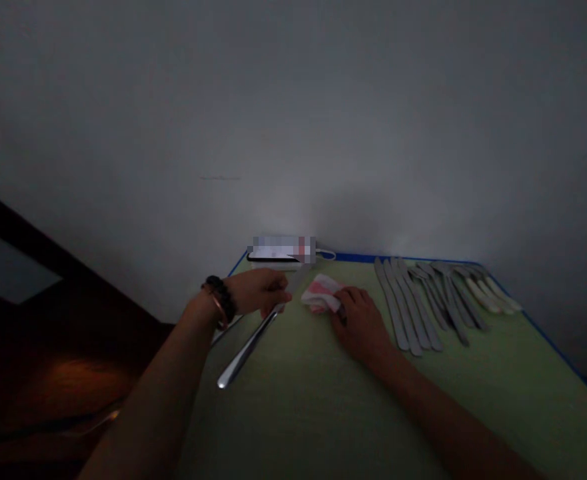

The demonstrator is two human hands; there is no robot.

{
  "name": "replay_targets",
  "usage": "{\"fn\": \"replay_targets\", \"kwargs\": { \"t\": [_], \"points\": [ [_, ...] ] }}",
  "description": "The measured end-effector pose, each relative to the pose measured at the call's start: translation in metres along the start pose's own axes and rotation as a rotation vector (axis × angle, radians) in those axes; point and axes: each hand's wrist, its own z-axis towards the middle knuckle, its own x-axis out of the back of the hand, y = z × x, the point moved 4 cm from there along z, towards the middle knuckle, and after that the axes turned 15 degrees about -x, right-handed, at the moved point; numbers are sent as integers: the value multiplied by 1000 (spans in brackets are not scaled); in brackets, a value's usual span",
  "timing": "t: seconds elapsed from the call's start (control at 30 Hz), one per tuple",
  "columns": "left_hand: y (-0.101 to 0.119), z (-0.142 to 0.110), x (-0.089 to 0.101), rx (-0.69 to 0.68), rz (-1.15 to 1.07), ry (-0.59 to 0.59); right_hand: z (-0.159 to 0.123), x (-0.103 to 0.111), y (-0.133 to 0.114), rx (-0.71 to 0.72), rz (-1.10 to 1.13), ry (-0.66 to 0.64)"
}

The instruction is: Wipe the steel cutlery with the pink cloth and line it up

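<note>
My left hand point(266, 290), with bracelets at the wrist, is closed around the middle of a table knife point(246, 353). Its shiny handle slants down toward me, and the dim blade points up and to the right. A pink and white cloth point(322, 293) is gripped in my right hand point(360, 323), a short way right of the knife. Another metal piece point(228, 330) lies partly hidden beneath my left wrist; its kind cannot be made out.
Several table knives point(403, 307) lie side by side on the right of the green tabletop point(323, 413). Beyond them are other metal cutlery point(450, 300) and pieces with pale handles point(493, 297). A lit phone point(278, 252) with a white cable rests against the wall.
</note>
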Motion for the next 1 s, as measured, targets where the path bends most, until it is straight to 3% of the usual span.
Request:
{"fn": "replay_targets", "kwargs": {
  "t": [0.17, 0.3, 0.37, 0.5, 0.67, 0.8, 0.9, 1.0],
  "points": [
    [3, 30, -28, 62, 186, 15, 7, 21, 7, -122, -83, -75],
    [11, 46, -40, 57, 319, 80, 5, 49, 15, -37, -71, -396],
    [16, 48, -43, 78, 374, 102, 1, 63, 17, 7, -37, -471],
    [21, 40, -49, 159, 448, 81, -5, 77, 15, 86, 13, -332],
    [30, 18, -59, 229, 434, -56, -15, 51, 11, 203, -96, -346],
    [37, 7, -67, 301, 421, -69, -6, 52, 16, 99, -109, -338],
    [41, 5, -73, 359, 436, -32, 6, 67, 23, 48, -79, -397],
    [41, 6, -75, 401, 429, -40, 20, 84, 34, -2, 14, -359]
  ]
}}
